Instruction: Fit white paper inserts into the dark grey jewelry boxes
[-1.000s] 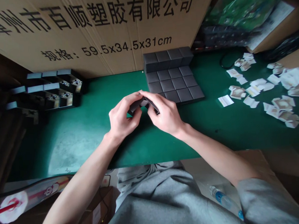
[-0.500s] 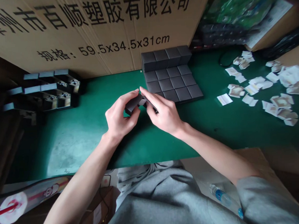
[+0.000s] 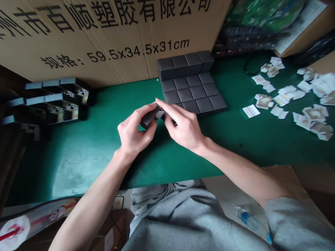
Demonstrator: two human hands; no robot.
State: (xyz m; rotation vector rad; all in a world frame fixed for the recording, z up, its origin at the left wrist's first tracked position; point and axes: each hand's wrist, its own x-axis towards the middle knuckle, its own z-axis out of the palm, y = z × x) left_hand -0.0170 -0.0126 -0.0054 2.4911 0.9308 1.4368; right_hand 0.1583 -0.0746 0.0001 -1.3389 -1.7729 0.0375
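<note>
Between my hands, above the green table, is a small black hinged box (image 3: pixel 149 118), partly open, its two halves angled like a roof. My left hand (image 3: pixel 135 129) is closed round the left half, thumb underneath and fingers over the top. On the other half my right hand (image 3: pixel 184 128) is closed, its fingers lying along the outside and hiding most of it. The fingertips of both hands meet at the top edge. What is inside the box cannot be made out. Just behind my right hand stands a block of closed black boxes (image 3: pixel 192 88), set in rows, the back row stacked higher.
Several open black boxes (image 3: pixel 61 105) with metal hinges stand at the left. White folded paper pieces (image 3: pixel 287 95) are scattered at the right of the green table (image 3: pixel 107 159). A large printed carton (image 3: pixel 116 37) walls off the back. Below the table edge lies a bottle (image 3: pixel 248 219).
Both hands keep nearly the same grip on the box. The view has shifted very slightly; nothing else has visibly moved.
</note>
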